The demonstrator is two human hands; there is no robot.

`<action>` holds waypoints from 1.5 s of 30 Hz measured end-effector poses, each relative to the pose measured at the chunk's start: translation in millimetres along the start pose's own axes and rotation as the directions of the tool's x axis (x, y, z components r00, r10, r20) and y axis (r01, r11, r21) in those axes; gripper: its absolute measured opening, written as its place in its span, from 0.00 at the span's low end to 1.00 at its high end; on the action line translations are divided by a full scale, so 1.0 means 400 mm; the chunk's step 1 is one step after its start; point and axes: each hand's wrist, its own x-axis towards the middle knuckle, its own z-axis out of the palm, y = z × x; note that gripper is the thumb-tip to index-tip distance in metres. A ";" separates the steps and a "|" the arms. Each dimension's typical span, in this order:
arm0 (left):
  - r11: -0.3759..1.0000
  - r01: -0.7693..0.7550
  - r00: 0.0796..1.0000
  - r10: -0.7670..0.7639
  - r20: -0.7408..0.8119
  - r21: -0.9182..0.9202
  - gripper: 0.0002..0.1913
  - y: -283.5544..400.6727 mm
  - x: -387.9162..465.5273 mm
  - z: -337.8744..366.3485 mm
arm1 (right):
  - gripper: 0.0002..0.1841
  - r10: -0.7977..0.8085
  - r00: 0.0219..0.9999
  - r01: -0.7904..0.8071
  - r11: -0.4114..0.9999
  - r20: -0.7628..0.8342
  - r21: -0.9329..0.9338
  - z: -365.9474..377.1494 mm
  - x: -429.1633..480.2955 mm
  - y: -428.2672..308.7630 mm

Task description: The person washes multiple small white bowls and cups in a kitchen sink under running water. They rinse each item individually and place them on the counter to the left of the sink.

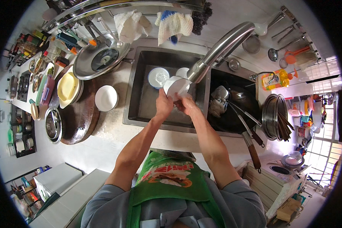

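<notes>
Under the spout of the steel faucet (201,68), a white bowl (176,86) is tilted between my two hands. My left hand (163,103) grips its left side, and my right hand (185,103) is on its lower right. Both hands are over the left basin (148,109) of the sink. Behind the held bowl, a white bowl with a blue rim (158,77) sits in that basin with what looks like water in it. Part of another white bowl (183,72) shows beside the faucet; the rest is hidden.
A white bowl (106,98) stands on the counter left of the sink, near a round wooden board (82,122) with stacked yellow dishes (67,87). The right basin holds a dark wok (239,108) and wooden-handled utensils (252,151) jutting over the front edge.
</notes>
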 end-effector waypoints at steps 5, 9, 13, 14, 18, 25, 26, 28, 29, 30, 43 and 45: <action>0.915 -0.016 0.999 0.031 0.032 -0.404 0.22 0.004 0.023 -0.042 | 0.15 -0.246 0.969 0.244 0.966 -0.025 -0.086 0.030 0.023 -0.002; 0.795 0.213 0.974 -0.131 0.182 -0.568 0.20 -0.016 0.043 -0.040 | 0.18 -0.484 0.867 0.367 0.779 -0.117 -0.508 0.042 -0.038 -0.056; 0.382 0.531 0.846 -0.290 0.448 -0.756 0.19 0.000 0.042 0.024 | 0.17 -0.696 0.697 0.254 0.018 0.170 -0.967 0.024 -0.086 -0.118; 0.316 0.586 0.808 -0.290 0.512 -0.746 0.18 -0.007 0.044 0.040 | 0.16 -0.663 0.738 0.217 0.055 0.127 -0.975 0.033 -0.104 -0.139; 0.234 0.742 0.670 -0.303 0.678 -0.628 0.16 -0.017 0.040 0.084 | 0.17 -0.548 0.825 0.099 -0.100 0.137 -0.990 0.013 -0.130 -0.222; 0.663 0.632 0.734 -0.344 0.586 -0.402 0.17 0.020 -0.024 0.010 | 0.13 -0.185 0.981 0.082 0.668 -0.058 -0.740 -0.097 -0.112 -0.092; 0.757 0.540 0.790 -0.305 0.531 -0.368 0.19 0.010 -0.026 -0.005 | 0.13 -0.141 0.988 0.077 0.785 -0.056 -0.615 -0.081 -0.123 -0.059; 0.906 0.338 0.872 -0.200 0.447 -0.254 0.23 0.041 -0.041 -0.040 | 0.13 -0.066 0.996 0.042 0.929 -0.052 -0.368 -0.072 -0.105 0.003; 0.942 0.290 0.893 -0.203 0.402 -0.169 0.24 0.062 -0.049 -0.055 | 0.14 -0.060 0.998 0.048 0.952 -0.032 -0.303 -0.086 -0.084 0.029; 0.966 0.244 0.916 -0.201 0.346 -0.084 0.26 0.084 -0.055 -0.079 | 0.16 -0.054 0.999 0.053 0.969 -0.001 -0.242 -0.070 -0.078 0.038; 0.988 -0.139 0.974 0.125 0.187 0.065 0.32 0.076 -0.048 -0.148 | 0.13 -0.237 0.972 0.221 0.896 0.006 -0.386 -0.044 -0.032 0.023; 0.964 -0.231 0.964 0.209 0.166 0.131 0.32 0.097 -0.057 -0.160 | 0.13 -0.217 0.976 0.194 0.901 -0.016 -0.388 -0.034 -0.025 0.026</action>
